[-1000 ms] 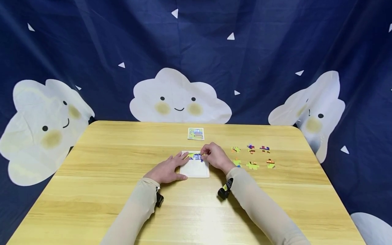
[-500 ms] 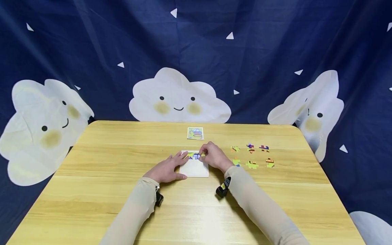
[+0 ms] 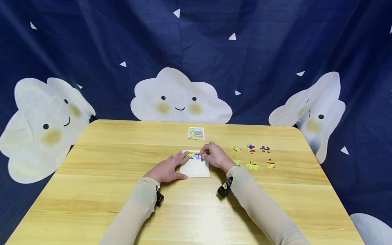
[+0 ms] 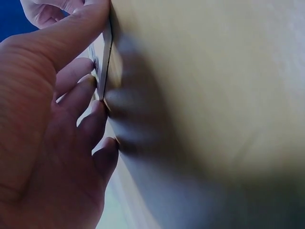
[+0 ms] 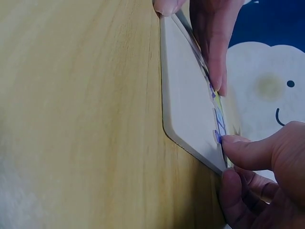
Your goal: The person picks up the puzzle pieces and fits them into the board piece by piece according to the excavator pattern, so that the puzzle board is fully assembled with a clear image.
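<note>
A white puzzle board (image 3: 196, 169) lies on the table, with a row of fitted colourful puzzle pieces (image 3: 194, 156) along its far edge. My left hand (image 3: 169, 168) rests over the board's left side, fingers spread toward the far edge and thumb at the near left corner. At the far right corner my right hand (image 3: 215, 156) pinches a puzzle piece (image 5: 218, 136) between thumb and curled fingers. That piece sits at the end of the row, mostly covered by the fingertips. The near part of the board is bare white.
A small picture card (image 3: 196, 133) of a yellow-green and blue vehicle scene lies beyond the board. Several loose puzzle pieces (image 3: 252, 165) are laid out in two rows to the right on the wooden table (image 3: 196, 211). A dark blue cloud-print curtain (image 3: 257, 41) hangs behind.
My right fingers shift only slightly at the board's far right corner, still on the piece. The left hand stays in place. The loose pieces have not moved.
</note>
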Demonstrator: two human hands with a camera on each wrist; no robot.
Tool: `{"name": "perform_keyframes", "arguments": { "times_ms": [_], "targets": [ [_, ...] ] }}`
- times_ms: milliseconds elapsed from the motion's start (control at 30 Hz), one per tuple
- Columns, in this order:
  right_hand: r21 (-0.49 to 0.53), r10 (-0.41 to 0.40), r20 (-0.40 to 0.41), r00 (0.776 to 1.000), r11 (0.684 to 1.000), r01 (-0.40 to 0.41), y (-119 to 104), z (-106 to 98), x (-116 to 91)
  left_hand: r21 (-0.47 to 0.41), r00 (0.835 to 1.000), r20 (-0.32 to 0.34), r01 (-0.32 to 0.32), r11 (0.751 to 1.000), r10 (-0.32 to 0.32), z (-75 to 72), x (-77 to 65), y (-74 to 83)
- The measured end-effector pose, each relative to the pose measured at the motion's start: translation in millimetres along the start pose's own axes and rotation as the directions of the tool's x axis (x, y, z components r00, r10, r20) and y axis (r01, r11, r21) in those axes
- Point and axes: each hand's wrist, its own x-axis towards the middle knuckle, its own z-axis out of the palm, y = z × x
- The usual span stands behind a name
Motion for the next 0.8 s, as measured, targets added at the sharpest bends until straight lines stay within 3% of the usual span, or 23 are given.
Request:
{"name": "perform_keyframes", "arguments": {
  "times_ms": [367,800],
  "targets": [
    [0.011,0.021,0.002,1.000,1.000,-0.021,0.9,1.2,-0.8,0.019,0.999,-0.010,0.040,0.999,-0.040,-3.9,0.4,0.1],
    [0.008,0.004,-0.007,1.000,1.000,-0.004,1.5,1.8,-0.8,0.039,1.000,0.006,0.016,0.999,-0.017,-5.6,1.1,-6.5]
  ]
}}
